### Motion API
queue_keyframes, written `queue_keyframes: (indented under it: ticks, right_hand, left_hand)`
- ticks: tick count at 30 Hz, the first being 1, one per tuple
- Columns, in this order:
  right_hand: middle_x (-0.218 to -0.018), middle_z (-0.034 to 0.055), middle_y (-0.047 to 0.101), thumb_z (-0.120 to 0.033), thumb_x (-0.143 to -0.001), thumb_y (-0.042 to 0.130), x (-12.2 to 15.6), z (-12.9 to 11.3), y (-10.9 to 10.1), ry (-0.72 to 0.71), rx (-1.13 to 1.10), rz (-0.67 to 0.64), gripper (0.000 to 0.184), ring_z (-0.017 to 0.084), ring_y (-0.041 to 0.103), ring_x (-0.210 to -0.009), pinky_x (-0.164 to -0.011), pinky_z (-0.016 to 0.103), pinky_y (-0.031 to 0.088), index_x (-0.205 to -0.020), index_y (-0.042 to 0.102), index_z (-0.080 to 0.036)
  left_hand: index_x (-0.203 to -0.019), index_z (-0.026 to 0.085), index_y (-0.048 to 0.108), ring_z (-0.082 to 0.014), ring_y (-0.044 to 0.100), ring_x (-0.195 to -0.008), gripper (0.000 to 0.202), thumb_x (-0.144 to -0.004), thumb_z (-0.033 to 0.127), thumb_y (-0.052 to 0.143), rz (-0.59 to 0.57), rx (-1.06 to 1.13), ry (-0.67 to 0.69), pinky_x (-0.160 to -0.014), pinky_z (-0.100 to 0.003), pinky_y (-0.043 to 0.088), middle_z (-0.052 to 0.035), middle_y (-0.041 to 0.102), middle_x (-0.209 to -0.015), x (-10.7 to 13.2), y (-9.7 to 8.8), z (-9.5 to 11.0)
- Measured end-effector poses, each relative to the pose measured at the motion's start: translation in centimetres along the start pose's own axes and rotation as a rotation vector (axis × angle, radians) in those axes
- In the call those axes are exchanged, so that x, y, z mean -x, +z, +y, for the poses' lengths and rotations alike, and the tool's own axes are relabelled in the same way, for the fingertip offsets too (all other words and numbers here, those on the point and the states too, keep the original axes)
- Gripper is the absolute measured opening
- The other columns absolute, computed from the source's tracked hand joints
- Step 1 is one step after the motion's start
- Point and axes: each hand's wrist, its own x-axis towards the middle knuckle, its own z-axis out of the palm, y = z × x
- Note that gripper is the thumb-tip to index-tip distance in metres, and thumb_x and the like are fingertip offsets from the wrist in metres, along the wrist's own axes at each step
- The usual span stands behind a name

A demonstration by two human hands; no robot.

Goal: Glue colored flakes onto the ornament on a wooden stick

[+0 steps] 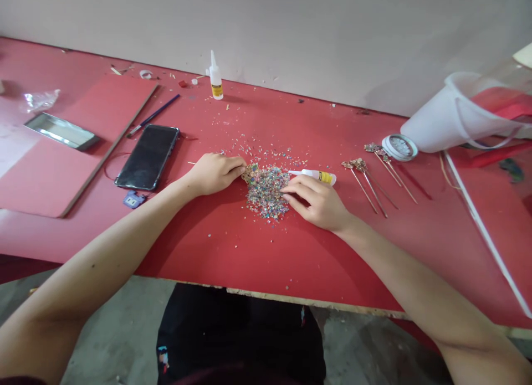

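My left hand [219,172] is closed on a gold hairpin, pinching it by its ornate head [251,174]. The pin's thin stem [192,163] sticks out to the left behind the hand. Right beside that head lies a pile of small multicoloured shell-like chips [268,194] on the red table. At the pile's right edge is my right hand [313,199], thumb and fingers drawn together over the chips; whatever is between the fingertips is too small to make out. A small white glue bottle with a yellow label [326,177] lies just behind that hand.
Several finished-looking hairpins [359,166] lie to the right, near a round white tub [399,147] and a tipped white bucket [453,116]. A second glue bottle [216,81] stands at the back. Leftward are a phone [147,155], a paintbrush [153,115], a board [100,102] and a box [60,131].
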Motion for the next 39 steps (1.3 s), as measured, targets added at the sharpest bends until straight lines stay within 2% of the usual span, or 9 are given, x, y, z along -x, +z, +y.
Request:
queue_keyframes:
  ticks: [4, 10, 15, 21, 26, 31, 36, 39]
  right_hand:
    - [-0.093, 0.0047, 0.062, -0.019, -0.086, 0.054, 0.09, -0.18, -0.11, -0.1, -0.047, -0.056, 0.016, 0.015, 0.059, -0.084, -0.073, 0.029, 0.05, -0.1, 0.061, -0.019]
    - [-0.094, 0.0065, 0.062, -0.017, -0.086, 0.054, -0.01, -0.03, 0.05, -0.013, -0.009, 0.038, 0.017, 0.017, 0.06, -0.09, -0.08, 0.033, 0.05, -0.1, 0.062, -0.018]
    - [-0.093, 0.0043, 0.063, -0.018, -0.086, 0.055, 0.04, -0.18, -0.07, -0.085, -0.061, -0.053, 0.016, 0.015, 0.06, -0.084, -0.074, 0.03, 0.051, -0.1, 0.062, -0.02]
    - [-0.094, 0.0059, 0.063, -0.017, -0.087, 0.053, -0.02, -0.07, 0.1, 0.006, -0.004, 0.027, 0.016, 0.017, 0.06, -0.092, -0.082, 0.033, 0.05, -0.1, 0.062, -0.019]
    - [-0.092, 0.0043, 0.062, -0.018, -0.086, 0.055, 0.02, -0.09, 0.07, -0.071, -0.032, -0.025, 0.016, 0.014, 0.06, -0.082, -0.073, 0.029, 0.05, -0.1, 0.062, -0.019]
    - [-0.094, 0.0058, 0.063, -0.018, -0.087, 0.052, -0.04, -0.06, 0.19, 0.01, 0.027, 0.029, 0.017, 0.018, 0.06, -0.093, -0.082, 0.034, 0.05, -0.101, 0.061, -0.02]
    - [-0.094, 0.0048, 0.063, -0.018, -0.087, 0.053, -0.16, -0.25, 0.24, -0.097, -0.011, -0.034, 0.016, 0.016, 0.06, -0.087, -0.075, 0.03, 0.051, -0.1, 0.062, -0.02]
    - [-0.095, 0.0052, 0.063, -0.017, -0.087, 0.052, -0.25, -0.36, 0.35, -0.067, 0.012, 0.005, 0.018, 0.016, 0.06, -0.09, -0.077, 0.031, 0.051, -0.102, 0.062, -0.019]
  left_hand:
    - [-0.09, 0.02, 0.062, -0.0166, 0.059, -0.066, 0.035, -0.093, 0.035, 0.03, 0.0, -0.011, -0.005, -0.058, -0.026, 0.033, -0.0029, 0.068, -0.078, 0.0, -0.09, 0.12]
    - [-0.091, 0.021, 0.062, -0.0165, 0.058, -0.065, 0.033, -0.093, 0.033, 0.031, -0.01, -0.008, -0.009, -0.059, -0.027, 0.033, -0.0021, 0.068, -0.077, 0.07, -0.37, 0.31]
    - [-0.09, 0.022, 0.062, -0.0162, 0.058, -0.063, 0.034, -0.093, 0.035, 0.031, 0.004, -0.017, -0.01, -0.057, -0.027, 0.033, -0.002, 0.068, -0.076, 0.06, -0.19, 0.17]
    - [-0.092, 0.021, 0.062, -0.0174, 0.06, -0.068, 0.035, -0.094, 0.034, 0.03, -0.01, -0.009, -0.004, -0.059, -0.027, 0.034, -0.0029, 0.069, -0.08, 0.05, -0.24, 0.16]
    - [-0.091, 0.02, 0.062, -0.0179, 0.06, -0.067, 0.035, -0.094, 0.035, 0.031, -0.015, -0.004, -0.006, -0.059, -0.027, 0.033, -0.0037, 0.069, -0.079, 0.04, -0.26, 0.15]
    - [-0.09, 0.021, 0.061, -0.0166, 0.059, -0.065, 0.033, -0.094, 0.034, 0.031, -0.004, -0.008, 0.001, -0.057, -0.026, 0.032, -0.0026, 0.068, -0.077, 0.02, -0.14, 0.07]
    - [-0.089, 0.021, 0.062, -0.0169, 0.059, -0.064, 0.035, -0.094, 0.036, 0.031, -0.006, -0.026, -0.011, -0.057, -0.027, 0.032, -0.0026, 0.068, -0.075, 0.06, -0.09, 0.1]
    - [-0.09, 0.021, 0.062, -0.0166, 0.059, -0.065, 0.036, -0.094, 0.036, 0.03, 0.004, -0.019, -0.011, -0.057, -0.026, 0.033, -0.0023, 0.068, -0.077, 0.04, -0.09, 0.09]
